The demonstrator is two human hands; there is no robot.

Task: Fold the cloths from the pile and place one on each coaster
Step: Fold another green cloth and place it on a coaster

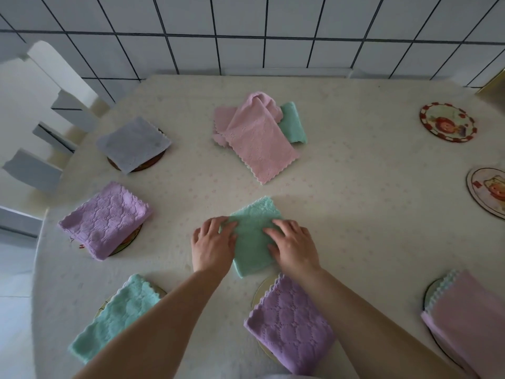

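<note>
A folded mint-green cloth (pixel 252 236) lies on the table in front of me. My left hand (pixel 211 243) rests on its left edge and my right hand (pixel 292 244) presses flat on its right side. The pile (pixel 254 132) at the table's middle holds a pink cloth over another green cloth (pixel 293 123). Folded cloths cover five coasters: grey (pixel 134 144), purple (pixel 105 218), green (pixel 117 315), purple (pixel 292 324), pink (pixel 470 321). Two bare picture coasters sit at the right, one at the far right (pixel 448 122) and one at the frame's edge (pixel 489 191).
The round table wears a cream tablecloth (pixel 355 214). A white chair (pixel 46 110) stands at the left, and a tiled wall (pixel 246 34) runs behind the table. Pale floor shows at the lower left.
</note>
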